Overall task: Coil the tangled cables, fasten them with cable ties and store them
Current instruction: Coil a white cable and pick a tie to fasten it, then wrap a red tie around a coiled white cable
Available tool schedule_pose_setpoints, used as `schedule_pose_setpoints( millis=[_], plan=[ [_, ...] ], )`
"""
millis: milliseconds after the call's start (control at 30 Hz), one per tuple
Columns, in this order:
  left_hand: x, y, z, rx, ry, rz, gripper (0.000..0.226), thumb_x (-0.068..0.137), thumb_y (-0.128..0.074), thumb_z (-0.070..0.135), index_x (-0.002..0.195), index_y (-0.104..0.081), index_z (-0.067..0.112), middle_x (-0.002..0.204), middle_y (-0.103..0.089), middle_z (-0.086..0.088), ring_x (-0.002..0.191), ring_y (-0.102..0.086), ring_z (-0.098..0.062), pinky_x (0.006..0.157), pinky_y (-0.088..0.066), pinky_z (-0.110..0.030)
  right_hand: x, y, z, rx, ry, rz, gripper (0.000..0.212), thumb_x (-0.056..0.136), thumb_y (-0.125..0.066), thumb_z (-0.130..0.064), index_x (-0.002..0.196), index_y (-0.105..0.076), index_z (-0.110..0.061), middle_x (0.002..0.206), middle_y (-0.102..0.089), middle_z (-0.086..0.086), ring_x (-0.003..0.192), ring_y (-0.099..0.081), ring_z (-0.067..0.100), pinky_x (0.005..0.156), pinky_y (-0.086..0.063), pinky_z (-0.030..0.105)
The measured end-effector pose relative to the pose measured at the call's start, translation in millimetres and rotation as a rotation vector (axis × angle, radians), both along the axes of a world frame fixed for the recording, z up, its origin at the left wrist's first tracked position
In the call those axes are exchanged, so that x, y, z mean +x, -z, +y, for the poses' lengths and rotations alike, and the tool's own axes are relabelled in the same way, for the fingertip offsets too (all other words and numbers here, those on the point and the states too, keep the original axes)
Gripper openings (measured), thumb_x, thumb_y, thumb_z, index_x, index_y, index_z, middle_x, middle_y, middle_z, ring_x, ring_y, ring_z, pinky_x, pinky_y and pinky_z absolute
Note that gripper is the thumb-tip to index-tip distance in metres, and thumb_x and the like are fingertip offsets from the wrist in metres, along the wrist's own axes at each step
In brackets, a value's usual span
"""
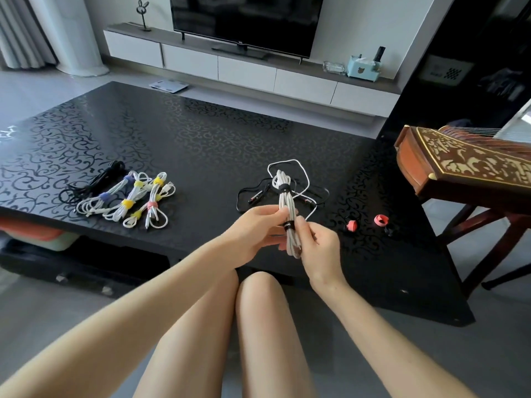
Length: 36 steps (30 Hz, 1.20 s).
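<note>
One large black glossy table with a curling vine pattern (201, 124) fills the middle of the view. Behind it, at the far side, a long low white cabinet (247, 70) carries a dark flat television (244, 21). At the right, a brown wooden string instrument with pale inlay (471, 165) stands on dark legs just beside the table.

On the left part of the table lies a group of finished bundles, close together. One coiled black cable (94, 182) is at the far left, and next to it are several white coiled cables with purple, yellow and pink ties (129, 199).

Near the middle of the table, both hands hold a long white coiled cable (286, 202) upright above the near edge. The left hand (258, 234) grips the coil from the left, with its fingers curled around the strands. The right hand (317, 245) pinches the coil from the right, thumb and forefinger pressed together at the lower black tie (288, 225). An upper black tie (283, 188) wraps the coil near its far end.

Behind the coil, a loose white cable (290, 163) and a loose thin black cable (253, 193) lie tangled on the table. I cannot tell if the coil touches them.

To the right of the hands, two small pink rolled ties (380, 220) lie near each other on the table, apart from the cables.
</note>
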<state>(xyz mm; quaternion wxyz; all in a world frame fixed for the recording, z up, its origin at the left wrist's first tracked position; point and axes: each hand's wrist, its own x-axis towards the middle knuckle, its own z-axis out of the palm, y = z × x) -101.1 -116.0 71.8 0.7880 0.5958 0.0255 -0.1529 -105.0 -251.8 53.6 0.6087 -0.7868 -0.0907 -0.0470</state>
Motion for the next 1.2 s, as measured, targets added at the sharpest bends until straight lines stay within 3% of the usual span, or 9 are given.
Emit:
schedule_pose_setpoints(
  millis=[233, 367, 467, 567, 633, 800, 900, 1033, 1200],
  plan=[
    [3, 20, 34, 0.038, -0.395, 0.101, 0.024, 0.100, -0.046, 0.019, 0.094, -0.065, 0.006, 0.086, -0.073, -0.007, 0.077, -0.068, -0.019, 0.078, -0.055, -0.031, 16, 9, 41, -0.739, 0.044, -0.095, 0.055, 0.098, -0.038, -0.049, 0.050, -0.037, -0.021, 0.058, -0.057, 0.003, 0.063, -0.050, 0.027, 0.056, -0.031, 0.034],
    [9, 26, 85, -0.032, -0.564, 0.233, 0.028, 0.100, -0.046, 0.024, 0.086, -0.059, 0.004, 0.067, -0.060, -0.006, 0.053, -0.058, -0.015, 0.055, -0.054, -0.028, 29, 12, 52, -0.652, 0.053, -0.098, 0.054, 0.098, -0.042, -0.039, 0.066, -0.062, -0.001, 0.070, -0.069, 0.009, 0.070, -0.061, 0.030, 0.066, -0.047, 0.039],
    [15, 34, 127, 0.421, -0.643, 0.169, 0.038, 0.099, -0.046, 0.032, 0.071, -0.056, 0.008, 0.059, -0.057, -0.004, 0.044, -0.054, -0.011, 0.040, -0.041, -0.017, 32, 19, 57, -0.675, -0.010, -0.047, 0.050, 0.098, -0.044, -0.036, 0.074, -0.066, 0.002, 0.080, -0.072, 0.010, 0.078, -0.065, 0.029, 0.074, -0.050, 0.039],
    [24, 43, 166, 1.203, -0.573, -0.006, 0.038, 0.100, -0.039, 0.032, 0.074, -0.051, 0.007, 0.069, -0.058, -0.008, 0.070, -0.060, -0.026, 0.055, -0.034, -0.032, 33, 29, 68, -0.709, -0.045, -0.041, 0.049, 0.098, -0.045, -0.033, 0.071, -0.064, 0.003, 0.080, -0.072, 0.010, 0.076, -0.064, 0.029, 0.072, -0.049, 0.038],
    [33, 47, 185, 1.411, -0.540, -0.049, 0.035, 0.100, -0.039, 0.028, 0.079, -0.054, 0.004, 0.079, -0.061, -0.015, 0.082, -0.059, -0.035, 0.062, -0.034, -0.035, 35, 33, 76, -0.734, -0.046, -0.031, 0.048, 0.098, -0.045, -0.033, 0.069, -0.062, 0.001, 0.077, -0.072, 0.008, 0.074, -0.062, 0.029, 0.068, -0.048, 0.036],
    [49, 63, 213, 1.652, -0.417, 0.096, 0.032, 0.099, -0.036, 0.018, 0.111, -0.061, 0.004, 0.112, -0.061, -0.014, 0.105, -0.056, -0.032, 0.080, -0.041, -0.035, 46, 43, 82, -0.826, 0.029, -0.044, 0.044, 0.096, -0.048, -0.025, 0.054, -0.037, -0.016, 0.052, -0.042, -0.002, 0.061, -0.043, 0.024, 0.055, -0.028, 0.032],
    [58, 62, 218, 1.717, -0.464, 0.228, 0.032, 0.094, -0.046, 0.023, 0.121, -0.052, 0.006, 0.128, -0.051, -0.017, 0.118, -0.046, -0.034, 0.095, -0.037, -0.040, 57, 48, 70, -0.914, 0.088, -0.055, 0.021, 0.096, -0.047, -0.022, 0.093, -0.067, -0.017, 0.087, -0.067, 0.000, 0.086, -0.060, 0.023, 0.065, -0.040, 0.029],
    [68, 53, 208, 1.799, -0.485, 0.125, 0.040, 0.092, -0.052, 0.031, 0.124, -0.047, 0.008, 0.129, -0.045, -0.018, 0.122, -0.040, -0.036, 0.099, -0.031, -0.043, 74, 52, 43, -1.080, 0.126, -0.040, 0.031, 0.095, -0.048, -0.014, 0.123, -0.060, -0.022, 0.111, -0.065, -0.002, 0.102, -0.059, 0.021, 0.083, -0.044, 0.029],
    [77, 37, 164, 1.757, -0.319, -0.112, 0.030, 0.096, -0.048, 0.030, 0.115, -0.054, 0.008, 0.120, -0.049, -0.016, 0.114, -0.044, -0.035, 0.090, -0.036, -0.041, 86, 59, 9, -1.399, 0.078, -0.053, 0.037, 0.092, -0.052, -0.016, 0.128, -0.051, -0.023, 0.125, -0.057, -0.003, 0.110, -0.052, 0.020, 0.091, -0.039, 0.028]
  ],
)
